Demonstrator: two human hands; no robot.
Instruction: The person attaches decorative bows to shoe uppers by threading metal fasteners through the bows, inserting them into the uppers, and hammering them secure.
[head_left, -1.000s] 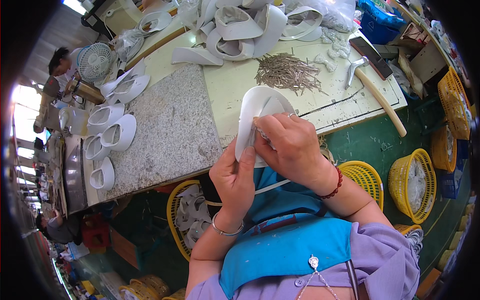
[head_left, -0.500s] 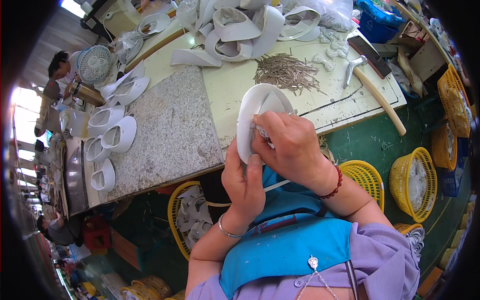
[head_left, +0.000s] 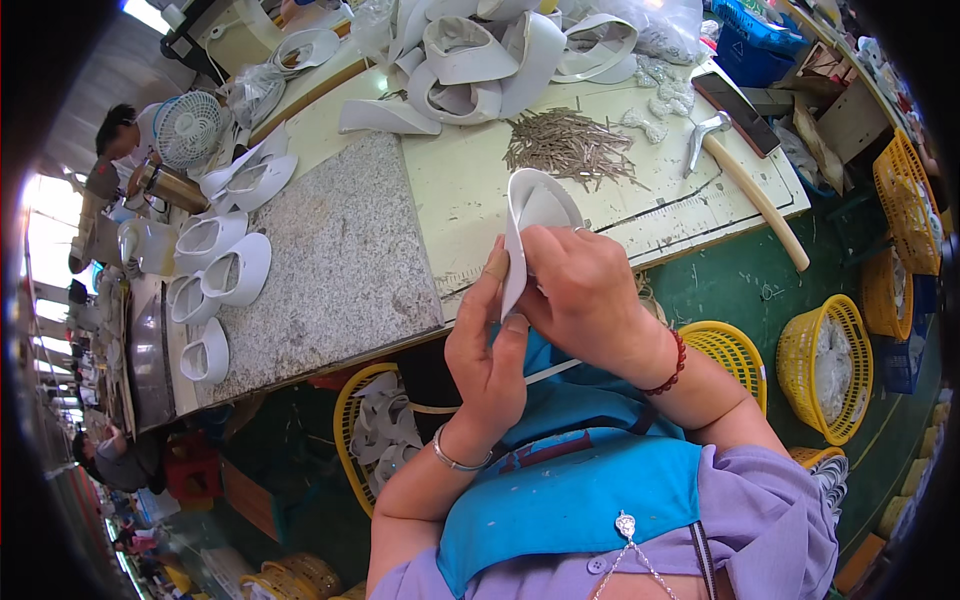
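Your left hand (head_left: 488, 358) and right hand (head_left: 582, 285) are gripping a white piece (head_left: 543, 205), pointing lengthwise toward the cream table (head_left: 458, 205), green floor (head_left: 725, 285) alongside.

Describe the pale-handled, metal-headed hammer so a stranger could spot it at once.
Find the cream-coloured work table and go to its right end. There, beside a dark, flat, rectangular slab, lies the pale-handled, metal-headed hammer, head toward the far side. Unlike its neighbours, it has a long wooden handle, which juts past the table's near edge.
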